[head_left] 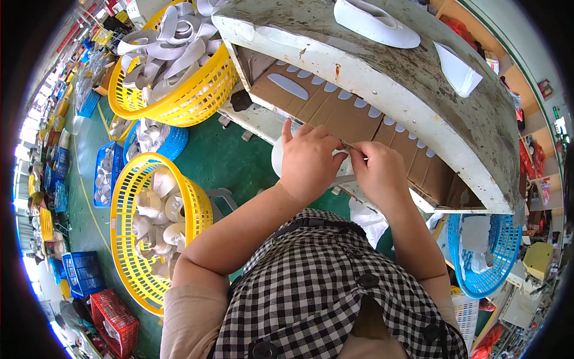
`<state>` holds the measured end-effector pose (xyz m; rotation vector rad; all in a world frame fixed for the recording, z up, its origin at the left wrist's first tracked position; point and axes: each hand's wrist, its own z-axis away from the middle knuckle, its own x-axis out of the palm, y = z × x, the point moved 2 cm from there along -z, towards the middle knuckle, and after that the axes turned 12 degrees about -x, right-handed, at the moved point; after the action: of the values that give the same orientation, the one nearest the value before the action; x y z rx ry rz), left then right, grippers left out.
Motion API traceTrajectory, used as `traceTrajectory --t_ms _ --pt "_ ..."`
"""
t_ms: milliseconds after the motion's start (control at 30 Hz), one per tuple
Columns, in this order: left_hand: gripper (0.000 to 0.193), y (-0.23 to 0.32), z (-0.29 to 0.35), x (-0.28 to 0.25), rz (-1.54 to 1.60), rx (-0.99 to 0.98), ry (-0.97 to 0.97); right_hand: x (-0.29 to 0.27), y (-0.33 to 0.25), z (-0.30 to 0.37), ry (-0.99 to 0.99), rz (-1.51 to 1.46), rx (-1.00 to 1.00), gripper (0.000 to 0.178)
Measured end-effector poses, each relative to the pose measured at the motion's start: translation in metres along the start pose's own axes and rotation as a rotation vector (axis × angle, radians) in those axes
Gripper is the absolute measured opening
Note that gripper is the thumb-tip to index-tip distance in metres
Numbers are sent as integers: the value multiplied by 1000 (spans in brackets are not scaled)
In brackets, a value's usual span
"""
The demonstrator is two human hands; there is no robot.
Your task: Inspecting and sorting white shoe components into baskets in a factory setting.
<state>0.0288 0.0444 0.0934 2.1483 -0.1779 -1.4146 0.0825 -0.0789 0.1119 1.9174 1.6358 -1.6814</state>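
Right at the front of the surface (299, 18), the right hand (382, 170) has its grip pinched on a small thin piece (347, 144) (too tiny to name, its long axis unreadable), which lies just right of the left hand (308, 158). Whether that left grip is closed, I can't tell. A rounded white piece (277, 158) peeks out beyond it; a yellow basket (199, 206) stands on the green floor (209, 158).

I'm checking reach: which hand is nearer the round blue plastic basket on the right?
Right. The right hand is up and left of the blue basket in the picture; the left hand is farther left.
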Motion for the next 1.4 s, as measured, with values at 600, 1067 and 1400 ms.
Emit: traceTrajectory --t_ms 600,1067,1400 --pt "5 -8 -6 -9 251 8 51 -10 -4 8 50 44 -98 9" --pt "9 3 -5 -6 152 103 48 -13 -2 17 39 101 -97 9" --pt "7 -12 -6 -3 250 63 103 -7 19 20 180 -542 92 37"
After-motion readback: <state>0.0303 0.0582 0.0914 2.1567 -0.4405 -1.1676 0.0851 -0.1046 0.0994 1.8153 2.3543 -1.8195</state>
